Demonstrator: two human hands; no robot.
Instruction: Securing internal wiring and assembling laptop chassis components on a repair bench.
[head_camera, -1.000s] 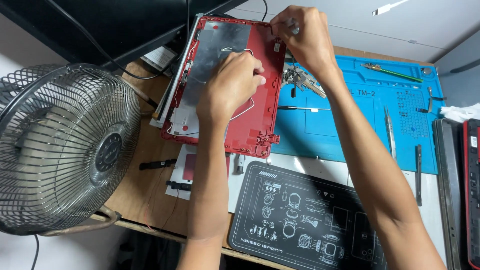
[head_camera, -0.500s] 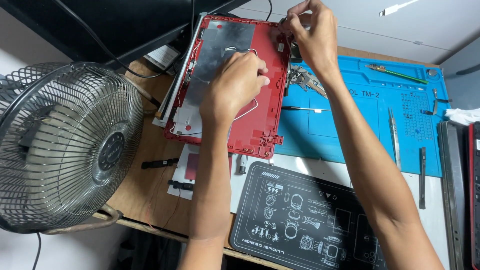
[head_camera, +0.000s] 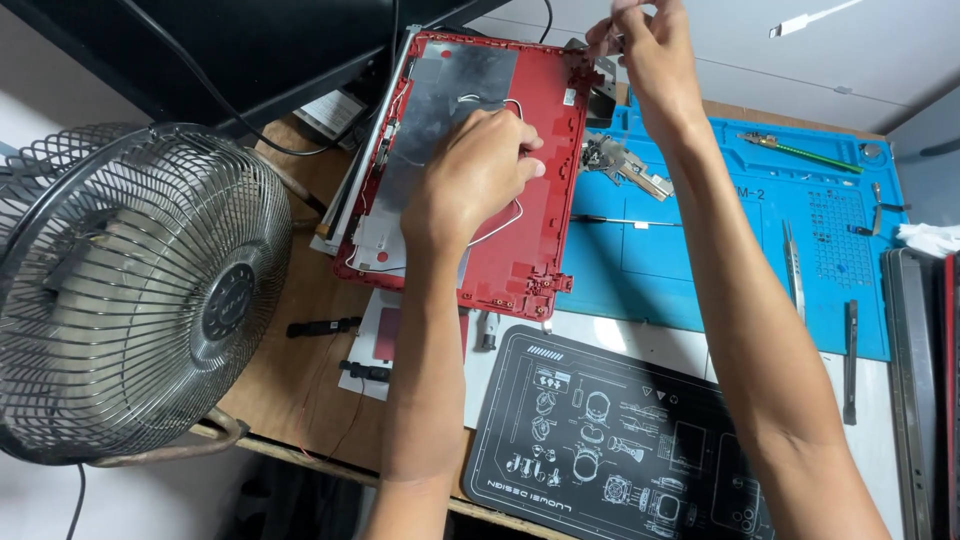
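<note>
Two bare hands work over a red plastic laptop lid shell (head_camera: 540, 180) that lies open-side up on the wooden desk (head_camera: 300, 370), its inner face lined with a silver foil sheet (head_camera: 450, 110). At the far left stands a round grey wire-cage fan (head_camera: 130, 290), close beside the shell and well clear of both hands. The left hand (head_camera: 475, 180) rests palm down on the middle of the shell, its fingers (head_camera: 525, 165) curled together and pressing on a thin white cable (head_camera: 495, 228) that loops out from under them. The right hand (head_camera: 650, 55) is raised above the shell's top right corner, fingers pinched together near a small metal hinge bracket (head_camera: 600, 100); what they grip cannot be told. Right of the shell lies a blue silicone repair mat (head_camera: 700, 270) carrying loose metal hinges (head_camera: 625, 165), tweezers (head_camera: 792, 265) and a green-handled tool (head_camera: 800, 152). Nearer the camera lies a black rectangular mat printed with white diagrams (head_camera: 610, 440).
</note>
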